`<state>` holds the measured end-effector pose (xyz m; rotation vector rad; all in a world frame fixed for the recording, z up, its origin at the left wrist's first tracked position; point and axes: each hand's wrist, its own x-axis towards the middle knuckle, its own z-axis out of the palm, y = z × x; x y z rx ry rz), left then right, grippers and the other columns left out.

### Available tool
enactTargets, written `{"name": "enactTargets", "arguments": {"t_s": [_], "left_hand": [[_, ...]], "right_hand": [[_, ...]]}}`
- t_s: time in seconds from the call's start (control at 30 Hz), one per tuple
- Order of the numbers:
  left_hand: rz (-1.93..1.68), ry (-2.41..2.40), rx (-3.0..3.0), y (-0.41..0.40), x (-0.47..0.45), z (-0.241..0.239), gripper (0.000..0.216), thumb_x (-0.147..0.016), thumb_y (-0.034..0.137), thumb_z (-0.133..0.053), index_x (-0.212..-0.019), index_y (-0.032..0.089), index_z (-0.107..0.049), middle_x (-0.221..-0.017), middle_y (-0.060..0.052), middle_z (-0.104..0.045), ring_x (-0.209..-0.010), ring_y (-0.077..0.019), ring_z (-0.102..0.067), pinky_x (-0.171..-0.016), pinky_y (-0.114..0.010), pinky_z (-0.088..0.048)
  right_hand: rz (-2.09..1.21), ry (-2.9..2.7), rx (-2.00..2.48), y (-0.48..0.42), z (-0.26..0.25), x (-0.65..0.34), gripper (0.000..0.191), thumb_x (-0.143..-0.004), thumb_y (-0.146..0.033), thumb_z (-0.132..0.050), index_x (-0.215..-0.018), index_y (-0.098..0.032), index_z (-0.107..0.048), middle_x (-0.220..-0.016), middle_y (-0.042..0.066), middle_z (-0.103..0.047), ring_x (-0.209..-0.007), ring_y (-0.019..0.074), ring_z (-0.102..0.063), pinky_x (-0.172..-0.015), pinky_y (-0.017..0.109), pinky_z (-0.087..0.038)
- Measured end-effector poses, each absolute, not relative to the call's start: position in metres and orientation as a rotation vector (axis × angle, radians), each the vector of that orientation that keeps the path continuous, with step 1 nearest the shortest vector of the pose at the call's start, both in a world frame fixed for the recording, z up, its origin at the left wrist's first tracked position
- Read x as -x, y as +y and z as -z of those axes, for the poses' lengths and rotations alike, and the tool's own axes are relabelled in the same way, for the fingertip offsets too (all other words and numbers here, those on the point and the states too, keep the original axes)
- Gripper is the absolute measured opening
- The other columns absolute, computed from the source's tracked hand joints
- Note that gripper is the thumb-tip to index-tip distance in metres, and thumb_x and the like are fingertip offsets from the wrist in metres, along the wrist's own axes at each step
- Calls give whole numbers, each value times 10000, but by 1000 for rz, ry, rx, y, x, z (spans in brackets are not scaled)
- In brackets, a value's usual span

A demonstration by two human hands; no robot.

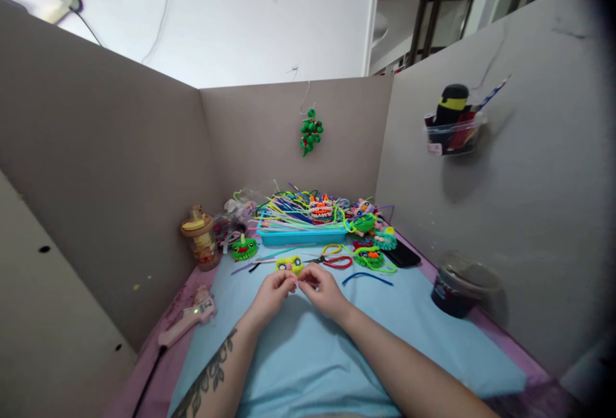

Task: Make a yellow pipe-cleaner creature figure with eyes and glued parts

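My left hand (273, 294) and my right hand (326, 291) meet fingertip to fingertip above the blue cloth (283, 360). Between the pinched fingers of both is a small pink piece (295, 282), mostly hidden; it looks like fuzzy craft stem. Just behind the fingers lies a yellow fuzzy figure (289, 264) with dark-ringed eyes, partly covered by my hands. Scissors (339, 262) with red and yellow handles rest beyond my right hand. A dark blue fuzzy stem (367, 276) lies to their right.
A blue tray (303, 237) heaped with coloured stems stands at the back. Green fuzzy figures (244, 248) sit around it. At left are a pink glue gun (190, 320), its light on, and a lidded cup (201, 243). A black phone (403, 254) and dark tub (455, 291) are right.
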<state>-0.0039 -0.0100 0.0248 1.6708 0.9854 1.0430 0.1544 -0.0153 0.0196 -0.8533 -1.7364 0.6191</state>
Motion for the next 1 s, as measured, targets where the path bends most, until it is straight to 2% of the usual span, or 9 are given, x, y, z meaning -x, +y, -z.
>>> {"name": "enactTargets", "arguments": {"t_s": [0.17,0.33,0.6,0.83,1.0], "left_hand": [[-998,983,-1725,-12,5,-30,246,-744,378,-555,-692,141,-599,-616,7,-544,-592,-114,-467,-563,-215,-357],[-887,954,-1773,-10,13,-29,238,-718,374,-599,-679,146,-654,-647,-17,-616,-634,-136,-521,-625,-237,-392],[-822,903,-1935,-7,20,-27,244,-697,412,-641,-705,176,-701,-751,-50,-674,-750,-176,-583,-722,-268,-414],[-691,882,-1861,-6,20,-25,287,-720,431,-609,-708,147,-646,-658,-8,-600,-626,-127,-498,-605,-226,-364],[-790,969,-1849,-3,17,-23,313,-725,445,-594,-692,135,-565,-650,17,-521,-611,-106,-426,-569,-212,-319]], "right_hand": [[-625,-1753,850,-15,-21,-156,71,-744,-242,-606,-738,-173,-593,-721,8,-536,-614,112,-470,-546,217,-371],[-785,-1781,823,-10,-20,-160,119,-682,-236,-670,-735,-166,-591,-721,-2,-539,-658,122,-505,-579,219,-399],[-807,-1929,757,-4,-14,-163,95,-675,-192,-675,-707,-170,-588,-689,-19,-538,-666,120,-514,-624,229,-418],[-747,-1995,764,-6,-8,-162,62,-690,-166,-646,-672,-175,-587,-683,-17,-554,-658,117,-517,-622,222,-414],[-661,-1984,792,-2,-6,-160,44,-734,-185,-617,-714,-171,-581,-681,-14,-537,-649,115,-497,-607,217,-395]]}}
